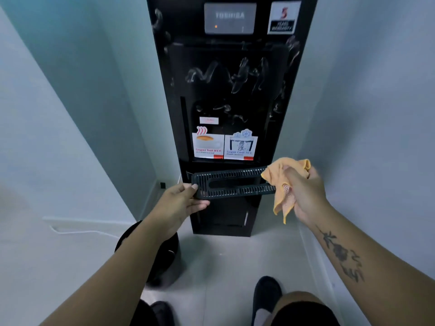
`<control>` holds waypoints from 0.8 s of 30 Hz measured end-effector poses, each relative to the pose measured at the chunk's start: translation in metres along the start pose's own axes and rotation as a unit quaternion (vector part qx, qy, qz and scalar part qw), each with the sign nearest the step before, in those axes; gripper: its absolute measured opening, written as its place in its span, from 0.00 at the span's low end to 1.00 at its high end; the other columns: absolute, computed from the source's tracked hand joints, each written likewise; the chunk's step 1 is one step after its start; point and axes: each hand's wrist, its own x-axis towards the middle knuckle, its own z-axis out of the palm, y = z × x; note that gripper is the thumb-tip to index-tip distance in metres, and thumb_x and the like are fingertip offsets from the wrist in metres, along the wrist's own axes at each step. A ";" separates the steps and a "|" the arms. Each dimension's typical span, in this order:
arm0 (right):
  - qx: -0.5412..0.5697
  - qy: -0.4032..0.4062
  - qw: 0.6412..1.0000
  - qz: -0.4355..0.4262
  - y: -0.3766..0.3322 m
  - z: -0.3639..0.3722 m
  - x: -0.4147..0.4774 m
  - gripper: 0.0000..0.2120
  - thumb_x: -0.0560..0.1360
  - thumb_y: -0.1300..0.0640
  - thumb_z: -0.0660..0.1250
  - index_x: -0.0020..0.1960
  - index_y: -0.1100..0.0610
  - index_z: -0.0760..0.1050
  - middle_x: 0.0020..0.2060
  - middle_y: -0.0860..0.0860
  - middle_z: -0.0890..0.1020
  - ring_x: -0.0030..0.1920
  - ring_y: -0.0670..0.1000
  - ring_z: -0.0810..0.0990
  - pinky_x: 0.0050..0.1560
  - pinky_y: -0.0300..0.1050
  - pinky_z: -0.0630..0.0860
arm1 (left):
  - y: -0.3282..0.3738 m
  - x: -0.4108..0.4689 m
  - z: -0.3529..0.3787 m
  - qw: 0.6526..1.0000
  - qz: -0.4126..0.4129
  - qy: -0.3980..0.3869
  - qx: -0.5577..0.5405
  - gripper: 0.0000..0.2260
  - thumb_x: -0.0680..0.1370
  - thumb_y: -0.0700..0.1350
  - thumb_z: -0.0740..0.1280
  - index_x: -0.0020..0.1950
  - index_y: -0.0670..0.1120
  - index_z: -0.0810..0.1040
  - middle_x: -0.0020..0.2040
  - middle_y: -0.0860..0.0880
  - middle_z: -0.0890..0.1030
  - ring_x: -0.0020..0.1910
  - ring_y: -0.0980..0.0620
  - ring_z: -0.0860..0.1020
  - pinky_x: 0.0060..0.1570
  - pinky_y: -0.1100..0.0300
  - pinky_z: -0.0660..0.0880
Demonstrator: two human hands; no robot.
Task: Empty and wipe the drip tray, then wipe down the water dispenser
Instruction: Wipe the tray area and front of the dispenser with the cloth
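Note:
A tall black water dispenser [230, 90] stands against the wall ahead, its front streaked with pale smears. My left hand [181, 203] grips the left end of the black slotted drip tray grate [233, 184] and holds it level in front of the dispenser's lower part. My right hand [303, 191] is closed on a crumpled orange cloth [282, 182]. The cloth touches the grate's right end and hangs down below my fingers.
A black round bin [164, 260] stands on the pale floor at the lower left, partly behind my left forearm. Light walls close in on both sides. My feet in dark shoes [266, 295] are at the bottom edge.

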 end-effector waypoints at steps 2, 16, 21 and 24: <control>-0.053 0.009 0.998 -0.014 0.017 0.015 0.014 0.06 0.70 0.52 0.65 0.48 0.47 0.76 0.39 0.47 0.82 0.41 0.52 0.81 0.43 0.50 0.79 | -0.012 0.018 -0.006 0.999 -0.010 0.027 -0.041 0.09 0.84 0.41 0.62 0.50 0.35 0.76 0.45 0.37 0.85 0.44 0.42 0.86 0.43 0.61 0.81; -0.358 -0.047 0.877 -0.318 0.076 0.110 0.054 0.20 0.75 0.59 0.71 0.66 0.55 0.72 0.66 0.52 0.71 0.59 0.46 0.74 0.57 0.31 0.70 | -0.038 0.078 -0.004 0.982 0.025 0.120 -0.144 0.07 0.84 0.40 0.61 0.50 0.37 0.74 0.29 0.48 0.81 0.43 0.40 0.86 0.39 0.65 0.80; -0.464 -0.081 0.803 -0.366 0.092 0.123 0.054 0.15 0.78 0.44 0.62 0.58 0.52 0.72 0.55 0.49 0.79 0.58 0.54 0.76 0.67 0.53 0.68 | -0.029 0.087 -0.003 0.993 0.002 0.108 -0.051 0.12 0.86 0.46 0.56 0.52 0.38 0.71 0.32 0.44 0.83 0.30 0.44 0.83 0.29 0.59 0.80; -0.457 -0.096 0.797 -0.383 0.085 0.142 0.052 0.15 0.77 0.40 0.58 0.58 0.47 0.69 0.48 0.45 0.80 0.45 0.50 0.77 0.43 0.43 0.68 | -0.031 0.093 -0.001 0.988 0.028 0.117 0.094 0.16 0.86 0.50 0.50 0.52 0.40 0.69 0.23 0.48 0.75 0.18 0.50 0.72 0.18 0.63 0.66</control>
